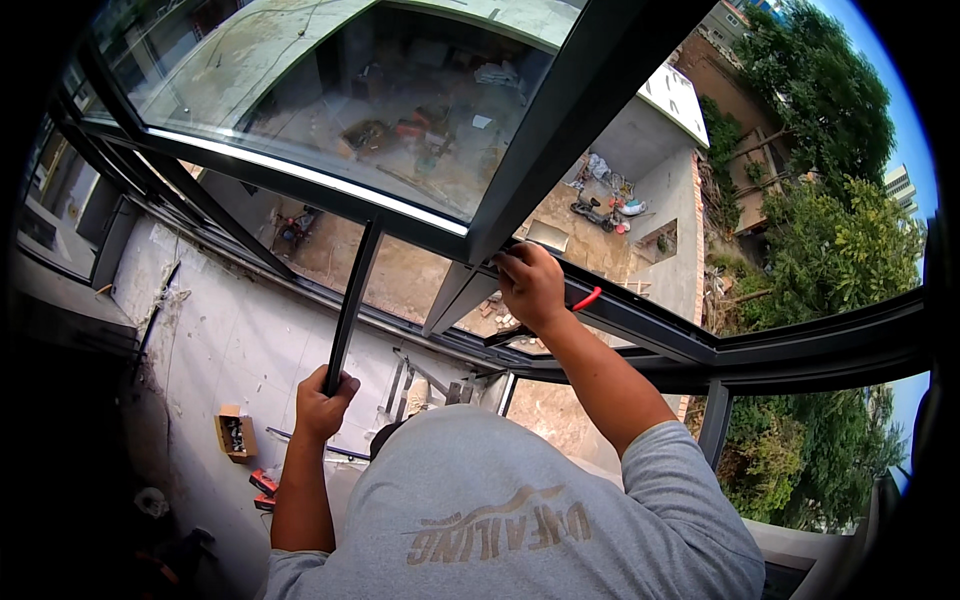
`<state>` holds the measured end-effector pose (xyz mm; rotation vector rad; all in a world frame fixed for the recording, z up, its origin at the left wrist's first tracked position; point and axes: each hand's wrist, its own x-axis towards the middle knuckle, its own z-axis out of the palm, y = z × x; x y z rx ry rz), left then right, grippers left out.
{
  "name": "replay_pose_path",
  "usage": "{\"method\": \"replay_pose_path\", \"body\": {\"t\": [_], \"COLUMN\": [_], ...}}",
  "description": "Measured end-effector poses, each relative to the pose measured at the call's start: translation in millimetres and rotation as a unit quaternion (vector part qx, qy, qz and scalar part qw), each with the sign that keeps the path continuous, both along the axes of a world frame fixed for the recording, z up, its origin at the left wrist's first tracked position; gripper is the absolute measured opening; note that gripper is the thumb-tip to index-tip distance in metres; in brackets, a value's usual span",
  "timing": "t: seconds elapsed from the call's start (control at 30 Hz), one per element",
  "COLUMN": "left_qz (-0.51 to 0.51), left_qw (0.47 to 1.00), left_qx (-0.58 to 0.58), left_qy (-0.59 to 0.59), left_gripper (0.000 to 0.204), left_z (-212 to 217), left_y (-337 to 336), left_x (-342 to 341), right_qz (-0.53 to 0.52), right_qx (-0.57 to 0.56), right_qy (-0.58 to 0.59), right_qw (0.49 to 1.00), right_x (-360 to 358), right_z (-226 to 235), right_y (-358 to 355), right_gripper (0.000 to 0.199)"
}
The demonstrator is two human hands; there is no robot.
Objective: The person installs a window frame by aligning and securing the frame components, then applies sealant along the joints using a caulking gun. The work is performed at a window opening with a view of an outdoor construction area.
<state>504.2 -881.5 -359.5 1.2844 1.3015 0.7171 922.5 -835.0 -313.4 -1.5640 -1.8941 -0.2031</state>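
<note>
Black metal strip [350, 300], long and thin, is standing nearly upright in my left hand [322, 402]; its long axis is running from my fist up and slightly to the right, and its top end is meeting the dark window frame [640, 310] under the open glass sash [330, 90]. My left hand is closing fully around the strip's lower end, fingers wrapped tight.

From the head camera I am also seeing my right hand [530, 285] reaching up to the frame where the sash's corner comes down. Its fingers are curling over the frame's edge, and a tool with a red handle [586, 298] is poking out on its right side; I cannot tell how firmly the hand is gripping that tool. A dark flat piece is showing just below the hand, too hidden to name.

On the pale floor [230, 340] down to my left, a small brown cardboard box [235, 434] is lying open, squarish, with small dark parts inside. Just beside it, lower right, a red and black tool [264, 488] is resting on the floor. More dark metal lengths [400, 385] are lying near the sill beyond my left hand.

My grey shirt [520, 510] is filling the lower middle, carrying pale tan lettering across the front.
</note>
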Motion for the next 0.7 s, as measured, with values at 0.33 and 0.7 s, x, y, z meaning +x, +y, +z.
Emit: {"method": "replay_pose_path", "body": {"t": [0.33, 0.7], "left_qz": [-0.001, -0.005], "left_qw": [1.000, 1.000], "left_qx": [-0.026, -0.001], "left_qy": [0.001, 0.031], "left_gripper": [0.017, 0.019], "left_z": [4.1, -1.2], "left_y": [-1.0, 0.6], "left_x": [3.3, 4.5], "right_qz": [0.008, 0.009], "right_qx": [-0.002, -0.013], "right_qy": [0.000, -0.011], "right_qw": [1.000, 1.000], "right_x": [-0.1, 1.9], "right_z": [1.1, -2.3], "right_y": [4.4, 5.2], "right_gripper": [0.026, 0.029]}}
